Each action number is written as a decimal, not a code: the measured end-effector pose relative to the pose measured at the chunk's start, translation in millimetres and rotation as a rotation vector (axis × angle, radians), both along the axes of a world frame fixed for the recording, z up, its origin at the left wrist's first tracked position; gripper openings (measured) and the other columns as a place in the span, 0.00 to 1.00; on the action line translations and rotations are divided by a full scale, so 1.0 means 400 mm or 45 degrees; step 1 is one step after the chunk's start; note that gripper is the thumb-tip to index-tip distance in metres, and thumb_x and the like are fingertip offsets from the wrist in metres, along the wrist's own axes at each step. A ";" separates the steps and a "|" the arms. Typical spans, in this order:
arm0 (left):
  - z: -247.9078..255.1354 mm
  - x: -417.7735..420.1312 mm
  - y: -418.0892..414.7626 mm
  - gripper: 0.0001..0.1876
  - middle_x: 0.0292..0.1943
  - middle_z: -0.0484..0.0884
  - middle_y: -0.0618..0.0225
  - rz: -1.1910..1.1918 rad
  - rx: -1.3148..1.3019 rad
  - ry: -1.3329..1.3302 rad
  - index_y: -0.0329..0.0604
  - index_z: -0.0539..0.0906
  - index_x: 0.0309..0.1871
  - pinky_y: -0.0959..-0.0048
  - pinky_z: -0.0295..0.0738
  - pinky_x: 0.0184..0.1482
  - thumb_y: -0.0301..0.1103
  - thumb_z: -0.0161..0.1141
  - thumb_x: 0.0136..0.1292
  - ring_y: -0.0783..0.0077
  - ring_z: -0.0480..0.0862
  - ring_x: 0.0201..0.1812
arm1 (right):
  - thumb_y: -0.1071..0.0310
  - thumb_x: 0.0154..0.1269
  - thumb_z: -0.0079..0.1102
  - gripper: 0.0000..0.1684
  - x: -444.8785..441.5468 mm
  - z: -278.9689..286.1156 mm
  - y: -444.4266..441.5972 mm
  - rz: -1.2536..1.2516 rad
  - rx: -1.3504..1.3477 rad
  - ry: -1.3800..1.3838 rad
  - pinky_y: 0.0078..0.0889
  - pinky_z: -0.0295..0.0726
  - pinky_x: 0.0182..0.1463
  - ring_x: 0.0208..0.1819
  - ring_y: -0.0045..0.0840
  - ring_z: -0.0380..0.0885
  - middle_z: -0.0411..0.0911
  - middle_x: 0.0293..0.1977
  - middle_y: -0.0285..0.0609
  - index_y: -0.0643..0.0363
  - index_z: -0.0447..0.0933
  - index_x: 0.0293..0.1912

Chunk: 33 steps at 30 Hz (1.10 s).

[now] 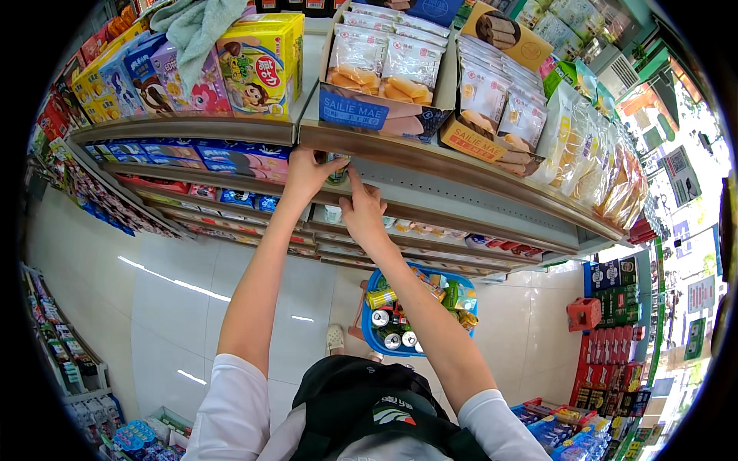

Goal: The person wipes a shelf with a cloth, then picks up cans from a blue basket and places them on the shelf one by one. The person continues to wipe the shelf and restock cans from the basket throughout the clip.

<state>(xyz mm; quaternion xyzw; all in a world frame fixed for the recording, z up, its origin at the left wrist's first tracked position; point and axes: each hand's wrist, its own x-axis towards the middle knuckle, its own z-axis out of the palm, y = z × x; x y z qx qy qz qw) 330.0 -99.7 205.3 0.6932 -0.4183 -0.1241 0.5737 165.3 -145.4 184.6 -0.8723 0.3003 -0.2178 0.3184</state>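
A small green drinks can (337, 176) stands on the second shelf (403, 176), just under the top shelf's brown front edge. My left hand (308, 176) grips it from the left, thumb across its front; the other fingers are partly hidden behind. From the right, the outstretched index finger of my right hand (364, 210) touches the can's side, while the other fingers are loosely bent and hold nothing. Left of my left hand, on the neighbouring shelf section, lie blue and pink biscuit packs (242, 163). A dark reddish item behind the can is mostly hidden.
Below my right forearm, a blue basket (372, 340) full of cans and packets rests on a reddish stool (356, 322). Above are boxes of wrapped pastries (380, 109), bagged bread (594, 155), a yellow snack box (256, 75) and a draped cloth (199, 31). A red stool (583, 314) stands right.
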 end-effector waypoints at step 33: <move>-0.214 -0.708 0.212 0.29 0.63 0.78 0.54 -0.554 0.272 -0.245 0.41 0.76 0.66 0.57 0.75 0.67 0.20 0.66 0.59 0.48 0.77 0.66 | 0.74 0.55 0.68 0.29 -0.671 -0.219 0.176 -0.181 -0.051 0.178 0.55 0.65 0.62 0.63 0.43 0.71 0.77 0.62 0.41 0.55 0.79 0.59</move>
